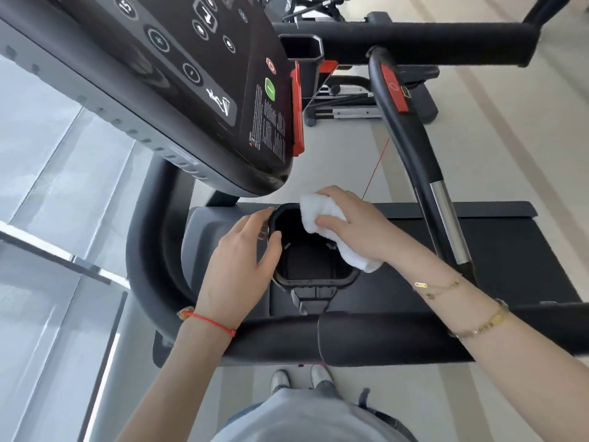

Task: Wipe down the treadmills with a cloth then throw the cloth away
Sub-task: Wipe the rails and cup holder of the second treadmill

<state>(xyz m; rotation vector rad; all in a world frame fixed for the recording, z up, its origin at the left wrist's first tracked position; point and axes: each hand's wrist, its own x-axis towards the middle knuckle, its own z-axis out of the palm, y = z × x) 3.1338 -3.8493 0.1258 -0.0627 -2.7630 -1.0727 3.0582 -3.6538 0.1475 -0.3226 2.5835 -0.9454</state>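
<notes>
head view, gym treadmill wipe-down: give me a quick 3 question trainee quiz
1. Which hand holds the white cloth?
2. True or false: the cloth lies flat on the console panel.
3. What does the left hand touch: A the cup holder rim, B the green button, C the red strip?

Key
1. The right hand, cloth at the cup holder's rim.
2. False.
3. A.

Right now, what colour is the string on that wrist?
Red. The string bracelet sits on the left wrist, just below the left hand, clearest in the head view.
</notes>
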